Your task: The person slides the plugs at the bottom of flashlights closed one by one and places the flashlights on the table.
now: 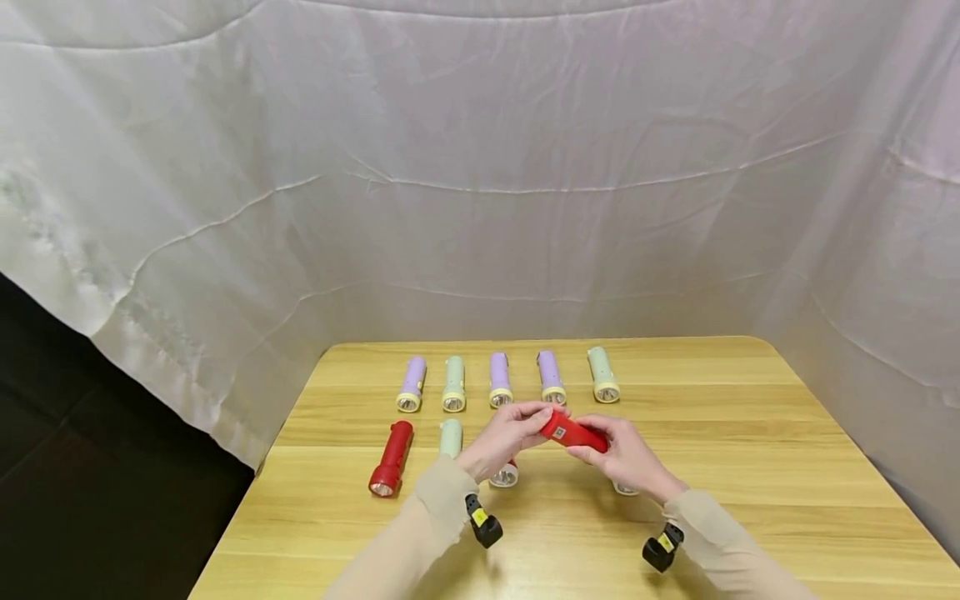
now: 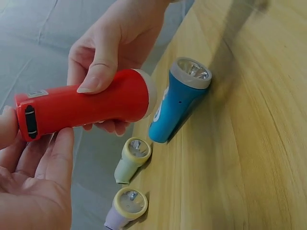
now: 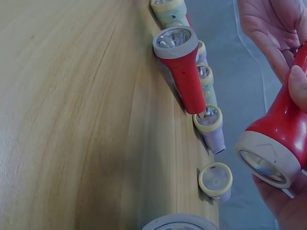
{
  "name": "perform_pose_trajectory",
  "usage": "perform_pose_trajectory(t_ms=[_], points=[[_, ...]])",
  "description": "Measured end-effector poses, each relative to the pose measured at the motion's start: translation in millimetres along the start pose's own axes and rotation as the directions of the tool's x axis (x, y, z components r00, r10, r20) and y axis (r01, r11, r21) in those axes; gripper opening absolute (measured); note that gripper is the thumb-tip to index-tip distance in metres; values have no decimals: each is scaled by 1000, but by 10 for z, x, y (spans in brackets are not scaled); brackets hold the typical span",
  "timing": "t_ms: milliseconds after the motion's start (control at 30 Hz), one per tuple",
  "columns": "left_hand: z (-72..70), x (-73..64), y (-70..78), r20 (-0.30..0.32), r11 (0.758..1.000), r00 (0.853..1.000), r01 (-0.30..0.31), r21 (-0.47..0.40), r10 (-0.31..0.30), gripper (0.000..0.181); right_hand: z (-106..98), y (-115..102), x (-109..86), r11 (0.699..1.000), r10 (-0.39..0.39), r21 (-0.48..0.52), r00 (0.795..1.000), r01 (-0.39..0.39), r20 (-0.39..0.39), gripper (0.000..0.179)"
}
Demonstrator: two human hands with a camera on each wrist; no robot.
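Above the table, both hands hold a red flashlight (image 1: 572, 431) with a pale head and a small label on its body. My left hand (image 1: 510, 435) pinches its tail end between thumb and fingers; a black strip (image 2: 31, 121) shows there in the left wrist view. My right hand (image 1: 628, 454) grips the body near the head, thumb on top. Below the right hand lies a blue flashlight (image 2: 178, 103), mostly hidden in the head view. Another red flashlight with a white rim (image 3: 184, 79) lies under the left hand, partly covered by it.
At the front left lie an all-red flashlight (image 1: 392, 458) and a pale green one (image 1: 451, 437) half behind the left arm. A back row of purple (image 1: 413, 379) and pale green flashlights (image 1: 454, 379) stretches along the wooden table (image 1: 712, 417). Grey cloth (image 1: 525, 233) hangs behind.
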State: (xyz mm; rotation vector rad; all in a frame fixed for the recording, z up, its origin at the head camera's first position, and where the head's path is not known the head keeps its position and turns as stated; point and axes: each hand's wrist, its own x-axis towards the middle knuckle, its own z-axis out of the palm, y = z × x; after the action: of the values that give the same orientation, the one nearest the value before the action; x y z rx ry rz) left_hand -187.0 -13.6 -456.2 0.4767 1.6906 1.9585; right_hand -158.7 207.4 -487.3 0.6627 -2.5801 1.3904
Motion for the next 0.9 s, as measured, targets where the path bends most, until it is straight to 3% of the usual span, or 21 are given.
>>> perform_pose_trajectory(t_ms=[300,567,700,900], points=[[19,29,1,-56,994,998,-37,101,43,37,-2,2,8,999,39,31,998,-40,53,34],[14,47,-13,-128,985,989,-48,163,69,33,-54,15,45,999,38,1,990,-39,137,35],[5,57,-13,-170,986,984,-32,167,61,33,-92,-23,65,1000,20,-1,978,-20,208,33],[-31,61,11,-165,968,981,-60,242,102,31,-116,-86,80,992,67,79,949,-96,309,32]])
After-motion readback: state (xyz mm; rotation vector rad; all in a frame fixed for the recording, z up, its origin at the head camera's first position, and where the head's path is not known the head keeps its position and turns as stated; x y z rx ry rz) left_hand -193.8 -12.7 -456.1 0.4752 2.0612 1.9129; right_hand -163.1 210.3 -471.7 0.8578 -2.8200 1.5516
